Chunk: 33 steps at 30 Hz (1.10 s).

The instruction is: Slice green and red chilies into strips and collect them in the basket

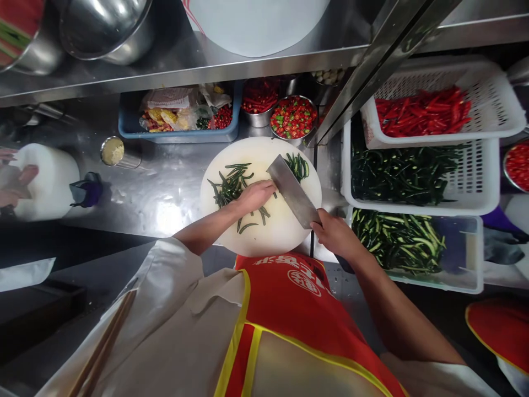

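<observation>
On the round white cutting board (285,231), my left hand (257,196) has its fingers closed and bent down over a green chili pepper. Only a dark tip of that pepper shows by my fingertips. My right hand (333,231) grips the handle of a cleaver (294,193), whose broad blade slants across the board just right of my left fingertips. Whole thin green chili peppers (229,184) lie in a loose heap to the left, with a few strays below my left wrist. Behind the blade's far end sit cut green pieces (298,166).
Right of the board stand a white basket of red chilies (421,113), a basket of dark green chilies (400,173) and a clear tub of sliced green chilies (397,242). A blue bin (177,135) and a bowl of chopped chilies (294,117) sit behind, under a steel shelf (248,69).
</observation>
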### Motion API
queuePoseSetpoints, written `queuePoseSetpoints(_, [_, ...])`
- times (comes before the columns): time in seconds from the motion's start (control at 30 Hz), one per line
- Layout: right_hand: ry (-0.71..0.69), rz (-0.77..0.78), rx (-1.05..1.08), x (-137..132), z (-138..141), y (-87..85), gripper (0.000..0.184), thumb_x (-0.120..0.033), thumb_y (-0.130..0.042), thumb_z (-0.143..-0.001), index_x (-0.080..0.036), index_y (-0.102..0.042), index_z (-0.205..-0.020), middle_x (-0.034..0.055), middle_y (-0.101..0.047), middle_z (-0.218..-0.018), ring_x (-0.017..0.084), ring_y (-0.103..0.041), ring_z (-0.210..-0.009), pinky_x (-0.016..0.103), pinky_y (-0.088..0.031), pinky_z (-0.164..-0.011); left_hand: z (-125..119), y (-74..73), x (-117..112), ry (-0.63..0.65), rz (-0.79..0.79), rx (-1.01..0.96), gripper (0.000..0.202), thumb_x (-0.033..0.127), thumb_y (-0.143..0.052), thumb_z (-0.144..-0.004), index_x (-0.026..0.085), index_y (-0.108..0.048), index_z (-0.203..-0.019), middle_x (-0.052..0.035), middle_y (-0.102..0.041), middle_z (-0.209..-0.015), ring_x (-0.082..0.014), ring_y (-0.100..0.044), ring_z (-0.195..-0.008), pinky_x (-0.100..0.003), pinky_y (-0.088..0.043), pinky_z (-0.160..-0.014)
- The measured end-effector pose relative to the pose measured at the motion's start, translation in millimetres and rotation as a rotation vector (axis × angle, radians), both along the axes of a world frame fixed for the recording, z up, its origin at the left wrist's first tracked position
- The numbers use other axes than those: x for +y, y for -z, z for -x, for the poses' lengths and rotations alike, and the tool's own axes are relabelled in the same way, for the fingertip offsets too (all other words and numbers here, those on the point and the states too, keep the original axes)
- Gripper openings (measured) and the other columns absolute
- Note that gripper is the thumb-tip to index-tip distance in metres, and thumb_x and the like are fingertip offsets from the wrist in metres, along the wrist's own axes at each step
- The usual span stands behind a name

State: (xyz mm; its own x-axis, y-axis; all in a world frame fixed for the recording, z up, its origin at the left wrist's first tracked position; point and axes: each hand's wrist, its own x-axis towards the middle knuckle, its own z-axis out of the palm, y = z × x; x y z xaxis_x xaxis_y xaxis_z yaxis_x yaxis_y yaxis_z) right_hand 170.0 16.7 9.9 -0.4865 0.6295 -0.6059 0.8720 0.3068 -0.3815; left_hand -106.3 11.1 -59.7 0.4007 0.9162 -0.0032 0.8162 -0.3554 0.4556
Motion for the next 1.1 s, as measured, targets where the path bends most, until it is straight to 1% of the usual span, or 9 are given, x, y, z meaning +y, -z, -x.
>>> queuePoseSetpoints(0.17, [-0.037, 0.010, -0.024, -4.7, 1.4, -13.8, 0.020, -0.028, -0.037, -0.096, -0.016, -0.051, -0.104, 0.0082, -0.068, -0.073, 0.023, -0.065, -0.073, 0.029, -0.030, -0.063, 1.0, 4.3, 1.4, 0.081, -0.071, 0.055, 0.024, 0.019, -0.042, -0.096, 0.018, -0.065, -0.090, -0.0064, -0.066, -0.098, -0.0184, -0.061, -0.093, -0.032, -0.051, -0.086])
queuePoseSetpoints(0.4, [-0.063, 0.114, -0.012, -2.9, -8.2, -28.9, 0.019, -0.026, -0.037, -0.095, -0.015, -0.050, -0.104, 0.0084, -0.068, -0.074, 0.019, -0.063, -0.067, 0.028, -0.031, -0.061, 2.3, 7.9, 0.6, 0.056, -0.104, 0.004, 0.029, 0.022, -0.039, -0.099, 0.017, -0.065, -0.087, -0.0072, -0.065, -0.095, -0.0185, -0.059, -0.093, -0.031, -0.050, -0.085])
queuePoseSetpoints(0.57, [-0.068, 0.041, -0.050, 0.8, 17.1, -9.2, 0.023, -0.026, -0.037, -0.095, -0.012, -0.049, -0.109, 0.0153, -0.070, -0.089, 0.024, -0.066, -0.080, 0.030, -0.032, -0.064, -0.2, 11.5, -0.4, 0.062, -0.107, -0.010, 0.029, 0.022, -0.039, -0.099, 0.017, -0.065, -0.087, -0.0074, -0.065, -0.095, -0.0182, -0.058, -0.091, -0.032, -0.050, -0.085])
queuePoseSetpoints(0.7, [-0.020, -0.034, -0.002, 6.4, 39.0, 7.1, 0.025, -0.028, -0.037, -0.096, -0.013, -0.050, -0.112, 0.0158, -0.071, -0.094, 0.027, -0.066, -0.086, 0.030, -0.032, -0.065, 0.8, 5.3, -0.3, 0.050, -0.079, 0.012, 0.029, 0.024, -0.039, -0.099, 0.017, -0.066, -0.088, -0.0071, -0.064, -0.094, -0.0181, -0.059, -0.091, -0.032, -0.050, -0.085])
queuePoseSetpoints(0.77, [0.004, -0.064, 0.016, 6.3, 35.7, 6.9, 0.026, -0.029, -0.036, -0.096, -0.014, -0.050, -0.111, 0.0143, -0.071, -0.091, 0.026, -0.066, -0.082, 0.030, -0.031, -0.064, 8.2, -2.5, 2.3, -0.020, -0.055, 0.048, 0.029, 0.022, -0.039, -0.098, 0.017, -0.066, -0.089, -0.0068, -0.064, -0.092, -0.0182, -0.059, -0.091, -0.031, -0.050, -0.084])
queuePoseSetpoints(0.87, [0.030, -0.045, 0.026, -2.0, 15.7, -0.4, 0.026, -0.031, -0.035, -0.097, -0.015, -0.050, -0.110, 0.0115, -0.070, -0.082, 0.023, -0.065, -0.074, 0.029, -0.030, -0.061, 26.7, -14.6, 9.4, -0.261, -0.027, 0.181, 0.025, 0.019, -0.043, -0.094, 0.015, -0.067, -0.089, -0.0094, -0.063, -0.096, -0.0214, -0.059, -0.094, -0.035, -0.048, -0.088])
queuePoseSetpoints(0.93, [0.006, 0.008, 0.028, -11.1, 0.3, -5.0, 0.024, -0.032, -0.037, -0.097, -0.015, -0.050, -0.108, 0.0096, -0.069, -0.079, 0.021, -0.063, -0.071, 0.028, -0.029, -0.060, 38.0, -18.9, 14.4, -0.365, 0.027, 0.280, 0.022, 0.017, -0.048, -0.090, 0.013, -0.069, -0.089, -0.0126, -0.063, -0.099, -0.0253, -0.059, -0.097, -0.040, -0.046, -0.092])
queuePoseSetpoints(1.03, [-0.059, 0.042, 0.022, -23.6, -14.6, -5.5, 0.019, -0.030, -0.040, -0.096, -0.017, -0.051, -0.104, 0.0087, -0.069, -0.081, 0.020, -0.063, -0.074, 0.027, -0.027, -0.060, 42.7, -19.1, 19.9, -0.367, 0.091, 0.308, 0.019, 0.016, -0.050, -0.087, 0.013, -0.069, -0.089, -0.0140, -0.063, -0.100, -0.0279, -0.059, -0.099, -0.042, -0.045, -0.092])
queuePoseSetpoints(1.1, [-0.044, 0.061, 0.019, -28.4, -17.2, -2.0, 0.019, -0.030, -0.040, -0.096, -0.017, -0.051, -0.104, 0.0078, -0.068, -0.080, 0.020, -0.063, -0.073, 0.027, -0.027, -0.060, 36.7, -17.6, 21.9, -0.393, 0.055, 0.247, 0.017, 0.019, -0.051, -0.088, 0.014, -0.067, -0.093, -0.0120, -0.063, -0.101, -0.0261, -0.059, -0.098, -0.039, -0.046, -0.089])
